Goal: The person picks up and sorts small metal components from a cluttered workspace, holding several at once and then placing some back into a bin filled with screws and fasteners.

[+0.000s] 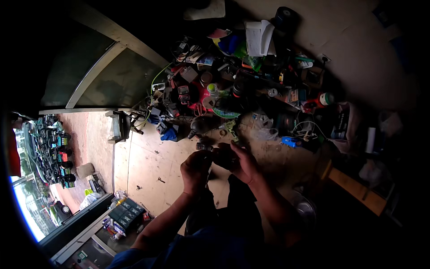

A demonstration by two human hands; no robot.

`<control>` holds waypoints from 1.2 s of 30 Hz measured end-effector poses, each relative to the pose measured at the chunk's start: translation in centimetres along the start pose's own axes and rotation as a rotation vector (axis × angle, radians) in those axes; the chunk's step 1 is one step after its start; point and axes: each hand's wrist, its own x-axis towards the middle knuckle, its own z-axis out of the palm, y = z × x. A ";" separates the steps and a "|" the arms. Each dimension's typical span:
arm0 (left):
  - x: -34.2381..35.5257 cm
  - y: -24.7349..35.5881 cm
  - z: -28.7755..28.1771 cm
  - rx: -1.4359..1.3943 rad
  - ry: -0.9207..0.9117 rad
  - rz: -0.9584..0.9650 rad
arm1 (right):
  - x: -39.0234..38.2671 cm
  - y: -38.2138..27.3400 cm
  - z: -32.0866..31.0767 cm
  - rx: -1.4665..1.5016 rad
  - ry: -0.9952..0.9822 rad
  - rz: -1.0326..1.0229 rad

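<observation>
My left hand [195, 172] is closed, its fingertips pinched near a dark, roughly cylindrical piece [204, 146] at the front of the hand. Close beside it, my right hand [244, 165] curls its fingers around a dark object, its thumb stretched forward. Shadow hides most of what lies between the two hands, so its kind cannot be told. Just beyond them on the floor lie a yellow-green tool [231, 128], a small ring [223, 132] and a dark rounded tool [197, 127].
A cluttered heap holds a bottle with a green cap [212, 88], red-handled scissors [199, 110] and a red multimeter [183, 93]. At right are a blue object [290, 141] and a wooden plank [356, 187]. A dark green case [127, 212] stands lower left, near the doorway.
</observation>
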 end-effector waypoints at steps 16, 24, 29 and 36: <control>4.1 -5.4 6.9 0.385 -0.001 0.263 | 4.3 -2.4 -4.8 0.184 -0.029 -0.089; 4.2 -7.6 6.1 0.264 -0.014 0.074 | 8.9 -3.5 -11.4 0.237 0.158 -0.246; 3.7 -14.0 3.1 0.301 -0.017 0.018 | 16.1 -6.2 -20.9 0.126 0.260 -0.404; 1.6 -23.0 0.1 0.351 0.045 -0.118 | 27.3 -14.3 -32.9 0.580 0.031 -0.464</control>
